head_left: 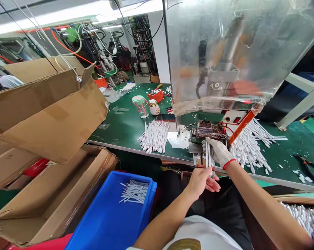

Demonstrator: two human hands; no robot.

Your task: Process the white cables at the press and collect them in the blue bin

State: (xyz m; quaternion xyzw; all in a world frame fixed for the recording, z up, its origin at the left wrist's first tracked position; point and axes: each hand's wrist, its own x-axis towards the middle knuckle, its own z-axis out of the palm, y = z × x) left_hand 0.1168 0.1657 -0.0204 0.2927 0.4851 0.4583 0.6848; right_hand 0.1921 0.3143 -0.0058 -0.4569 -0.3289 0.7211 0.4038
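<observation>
My left hand (200,181), bare, pinches the lower ends of a couple of thin white strips (208,156) between thumb and fingers. Their upper ends are in my right hand (218,153), which wears a white glove with a red cuff. Both hands are at the front edge of the bench, just below a small dark metal fixture (205,129). To the left of the hands lies a pile of white strips (154,137) on the green bench. Another heap of white strips (247,151) spreads out on the right, behind my gloved wrist.
A clear plastic shield (193,52) hangs over the fixture. Pliers (308,169) lie at the right. A blue bin (107,218) with strips inside and open cardboard boxes (55,118) stand at the left. A green-lidded jar (140,106) and a phone (166,117) rest on the bench (120,130).
</observation>
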